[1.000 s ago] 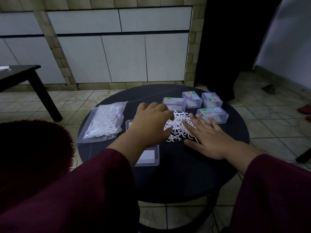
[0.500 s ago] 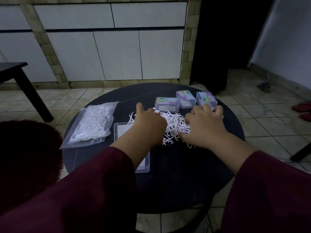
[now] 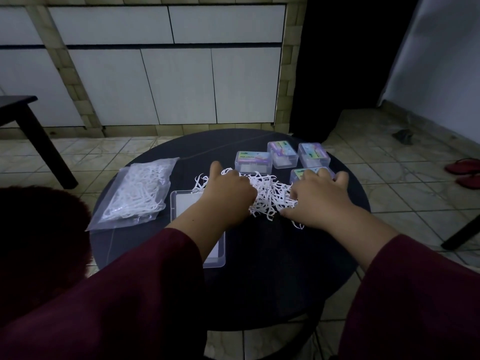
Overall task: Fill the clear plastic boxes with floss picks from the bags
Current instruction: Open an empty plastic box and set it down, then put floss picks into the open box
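A loose pile of white floss picks lies in the middle of the round black table. My left hand sits on the pile's left side, fingers curled into the picks and thumb sticking up. On the pile's right side my right hand curls its fingers over the picks. An open clear plastic box lies under my left forearm and is partly hidden. A clear bag of floss picks lies flat at the left.
Several closed clear boxes with coloured labels stand behind the pile: one, a second, a third, and another half hidden by my right hand. A dark table leg stands at far left, red slippers at far right.
My right hand went from lying flat on the pile to curling its fingers over it. Both hands have drawn in around the picks and bunched the pile between them.
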